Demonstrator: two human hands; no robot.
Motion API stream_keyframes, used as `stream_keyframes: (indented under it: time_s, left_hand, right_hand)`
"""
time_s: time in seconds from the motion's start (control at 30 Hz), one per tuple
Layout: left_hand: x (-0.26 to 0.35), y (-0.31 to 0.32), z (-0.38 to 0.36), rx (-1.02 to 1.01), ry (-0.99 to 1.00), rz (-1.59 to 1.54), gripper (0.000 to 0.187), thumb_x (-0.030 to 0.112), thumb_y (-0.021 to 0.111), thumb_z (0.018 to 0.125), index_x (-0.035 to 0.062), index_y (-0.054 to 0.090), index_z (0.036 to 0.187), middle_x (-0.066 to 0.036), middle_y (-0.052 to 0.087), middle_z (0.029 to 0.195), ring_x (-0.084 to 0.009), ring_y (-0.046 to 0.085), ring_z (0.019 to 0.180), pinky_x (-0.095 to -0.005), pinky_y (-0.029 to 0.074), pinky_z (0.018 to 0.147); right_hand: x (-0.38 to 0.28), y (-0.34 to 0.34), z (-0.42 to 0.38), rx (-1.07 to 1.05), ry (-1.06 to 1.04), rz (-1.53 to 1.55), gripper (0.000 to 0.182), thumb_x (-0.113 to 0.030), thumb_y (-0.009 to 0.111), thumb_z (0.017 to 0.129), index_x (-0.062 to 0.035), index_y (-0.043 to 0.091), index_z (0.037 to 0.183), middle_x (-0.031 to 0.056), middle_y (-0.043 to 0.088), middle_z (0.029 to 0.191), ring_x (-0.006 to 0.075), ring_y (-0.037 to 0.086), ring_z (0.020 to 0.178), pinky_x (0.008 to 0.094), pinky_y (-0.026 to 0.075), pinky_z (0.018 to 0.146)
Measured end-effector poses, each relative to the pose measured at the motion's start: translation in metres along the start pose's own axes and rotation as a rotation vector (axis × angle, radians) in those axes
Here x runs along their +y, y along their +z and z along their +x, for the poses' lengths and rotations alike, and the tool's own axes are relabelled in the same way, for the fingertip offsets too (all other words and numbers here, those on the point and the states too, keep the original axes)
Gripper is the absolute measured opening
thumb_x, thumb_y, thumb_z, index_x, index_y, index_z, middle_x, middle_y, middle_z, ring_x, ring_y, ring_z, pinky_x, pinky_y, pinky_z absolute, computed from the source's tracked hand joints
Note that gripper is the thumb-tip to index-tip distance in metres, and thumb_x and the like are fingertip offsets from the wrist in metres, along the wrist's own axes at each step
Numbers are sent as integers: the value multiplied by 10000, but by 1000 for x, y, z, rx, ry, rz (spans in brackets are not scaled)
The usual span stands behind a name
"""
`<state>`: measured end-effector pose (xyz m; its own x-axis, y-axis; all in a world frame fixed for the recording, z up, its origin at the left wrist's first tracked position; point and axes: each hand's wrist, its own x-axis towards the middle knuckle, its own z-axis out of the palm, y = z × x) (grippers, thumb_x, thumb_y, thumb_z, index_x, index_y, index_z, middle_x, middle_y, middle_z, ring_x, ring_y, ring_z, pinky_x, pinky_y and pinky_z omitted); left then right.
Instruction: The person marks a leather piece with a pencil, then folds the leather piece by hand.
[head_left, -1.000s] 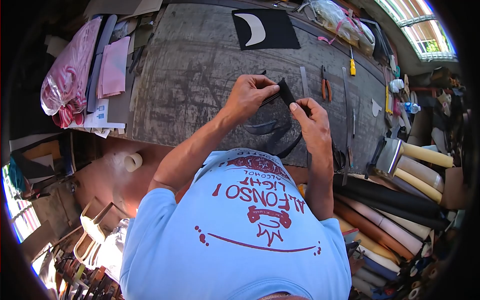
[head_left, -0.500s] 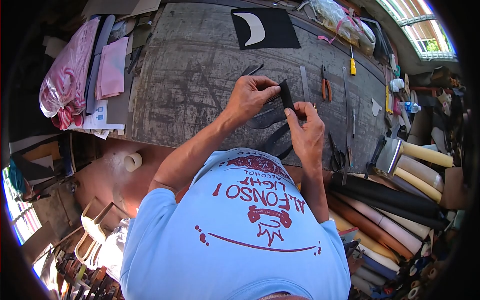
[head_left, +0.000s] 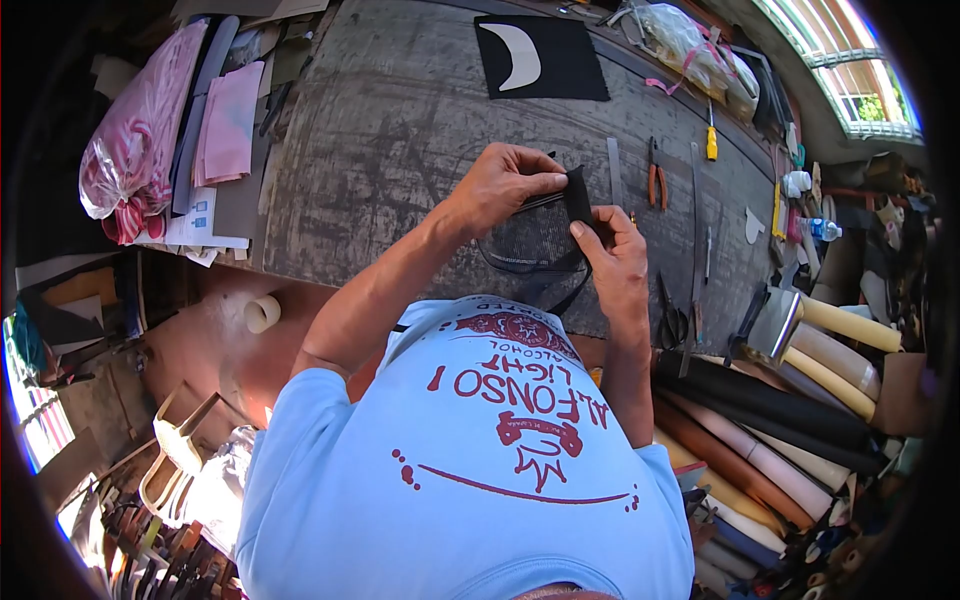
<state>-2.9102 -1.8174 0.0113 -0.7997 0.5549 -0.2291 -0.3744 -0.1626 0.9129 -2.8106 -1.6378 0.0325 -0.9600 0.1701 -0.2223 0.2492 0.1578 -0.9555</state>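
Observation:
A black strip point(head_left: 578, 197) of material stands between my two hands over the grey worktable point(head_left: 380, 130). My left hand point(head_left: 508, 188) pinches its upper end between thumb and fingers. Lower down, my right hand point(head_left: 612, 243) grips the strip's right edge with thumb and forefinger. Dark mesh point(head_left: 525, 240) hangs below the strip, and a black band trails from it toward my shirt. Beyond my hands lies a black square sheet point(head_left: 575, 70) with a white crescent piece point(head_left: 522, 58) on it.
Right of my hands lie a metal ruler point(head_left: 614, 170), orange-handled pliers point(head_left: 656, 180), a yellow screwdriver point(head_left: 711, 140) and black scissors point(head_left: 672, 318). Material rolls point(head_left: 770, 410) are stacked at lower right. Pink cloth point(head_left: 228, 125) and a plastic bag point(head_left: 145, 130) lie at left.
The view has shifted slightly. The mesh below the strip is now spread wider and more of it shows. Both hands keep their hold on the strip.

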Motion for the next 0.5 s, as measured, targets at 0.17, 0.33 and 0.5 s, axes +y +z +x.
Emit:
stream_keyframes:
  time_s: [0.17,0.33,0.5]
  left_hand:
    - [1,-2,3,-25,-9,-21,196,124,723,881,-13,726,1021,-50,717,880,-88,656,764,-223,542,716]
    - [-2,-5,7,-38,-77,-138,185,118,728,877,-6,726,1014,-49,717,877,-90,658,752,-227,550,706]
    - [-20,-10,15,-40,-117,-228,171,122,739,869,7,728,996,-44,718,876,-91,657,744,-234,551,697]
  right_hand:
    - [3,-3,3,-37,29,90,110,-80,690,911,-11,619,959,-22,614,811,24,528,718,177,413,636]
    - [3,-2,4,-41,59,187,123,-65,699,902,-15,616,978,-7,631,825,33,552,730,179,442,656]
    - [5,2,4,-22,60,210,143,-65,699,903,-12,620,1011,-1,635,838,44,563,733,185,457,673]
